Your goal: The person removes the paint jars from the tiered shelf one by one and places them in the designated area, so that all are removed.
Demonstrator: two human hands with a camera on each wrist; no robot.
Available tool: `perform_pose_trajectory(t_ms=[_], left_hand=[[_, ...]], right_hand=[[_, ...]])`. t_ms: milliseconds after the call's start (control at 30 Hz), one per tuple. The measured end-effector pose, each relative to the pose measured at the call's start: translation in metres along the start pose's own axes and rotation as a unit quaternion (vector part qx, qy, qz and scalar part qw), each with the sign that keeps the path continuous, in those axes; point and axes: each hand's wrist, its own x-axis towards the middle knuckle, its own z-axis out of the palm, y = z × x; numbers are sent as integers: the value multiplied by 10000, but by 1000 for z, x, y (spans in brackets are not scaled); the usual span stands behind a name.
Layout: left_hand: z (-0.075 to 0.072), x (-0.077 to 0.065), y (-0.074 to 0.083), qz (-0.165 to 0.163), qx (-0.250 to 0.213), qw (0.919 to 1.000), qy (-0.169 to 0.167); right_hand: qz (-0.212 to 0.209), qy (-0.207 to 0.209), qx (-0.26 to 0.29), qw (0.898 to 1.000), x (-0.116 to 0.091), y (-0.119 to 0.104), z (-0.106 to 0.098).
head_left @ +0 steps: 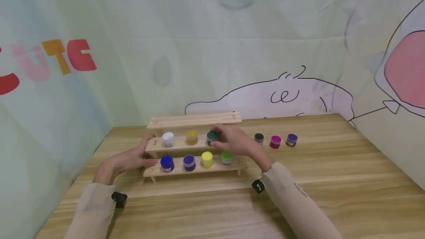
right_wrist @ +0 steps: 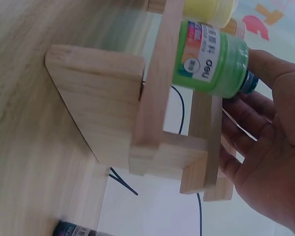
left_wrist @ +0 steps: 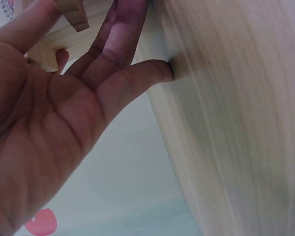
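A stepped wooden rack (head_left: 196,173) carries small paint jars on its two lower tiers. My right hand (head_left: 237,141) pinches a dark green paint jar (head_left: 212,138) at the right of the middle tier, thumb in front. Left of it stand an ochre jar (head_left: 192,137) and a white jar (head_left: 168,139). On the front tier are blue (head_left: 167,163), purple (head_left: 189,163), yellow (head_left: 207,159) and light green (head_left: 227,157) jars. My left hand (head_left: 127,158) lies spread at the rack's left end, thumb by the front tier; in the left wrist view one fingertip touches the table.
Right of the rack, a black jar (head_left: 259,138), a magenta jar (head_left: 275,142) and a violet jar (head_left: 292,140) stand on the wooden table (head_left: 332,172). The rack's top tier (head_left: 196,120) bears no jars. A printed cloth (head_left: 186,47) hangs behind the table.
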Motion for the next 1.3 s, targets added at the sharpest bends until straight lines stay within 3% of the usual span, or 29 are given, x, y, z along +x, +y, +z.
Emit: perform_pose_trajectory(t_ms=[500,800,1100,1300], left_hand=[[1,-2,0,-41,24,10000,-5],[-1,1,3,101,-9,9999,-31],[0,1,1,23,-25,10000,-3],[0,1,-2,-10,12,10000,13]], right_hand=[[412,-377,728,9958,-13,12,-19],[343,-432,746,9957,-22,17,-34],[347,-516,533,9966,-28,25,-46],[572,-555,632,9948,-33,30,-53]])
